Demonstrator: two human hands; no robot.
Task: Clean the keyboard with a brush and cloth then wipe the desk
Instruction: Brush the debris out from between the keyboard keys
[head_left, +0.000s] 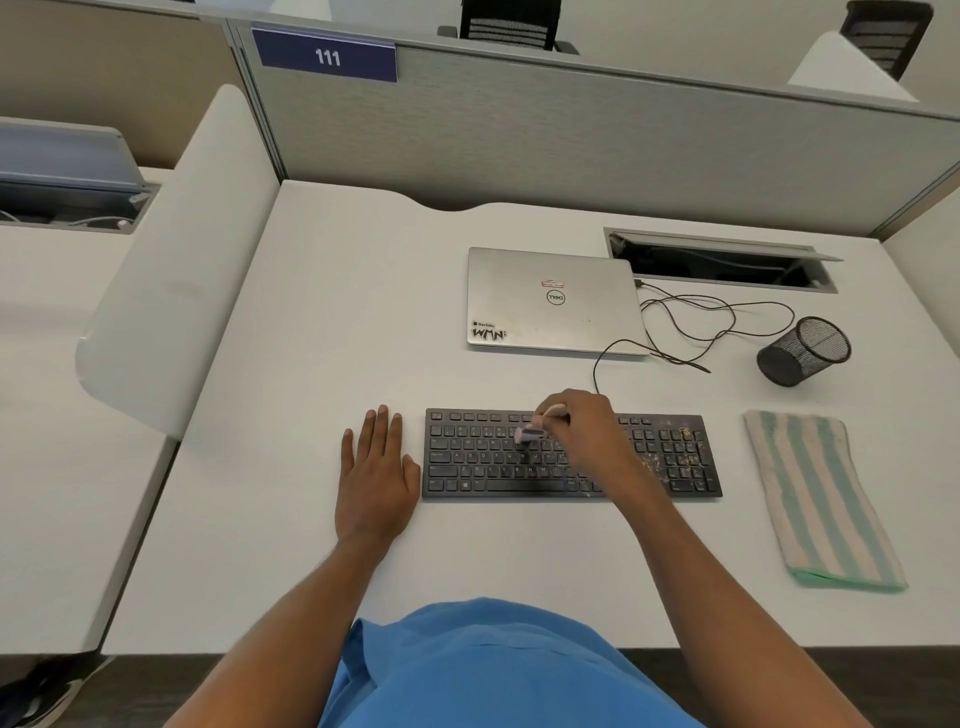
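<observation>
A black keyboard (483, 460) lies on the white desk (322, 322), with crumbs scattered over its right end around the number pad. My right hand (587, 431) grips a small brush (530, 434) whose blurred head touches the upper middle keys. My left hand (376, 473) rests flat on the desk, fingers straight, just left of the keyboard. A folded cloth (815, 499) with green and beige stripes lies to the right of the keyboard.
A shut silver laptop (550, 301) sits behind the keyboard, with a thin black cable (717, 327) looping to its right. A black mesh pen cup (802, 351) lies on its side at the right. An open cable hatch (722, 262) is at the back.
</observation>
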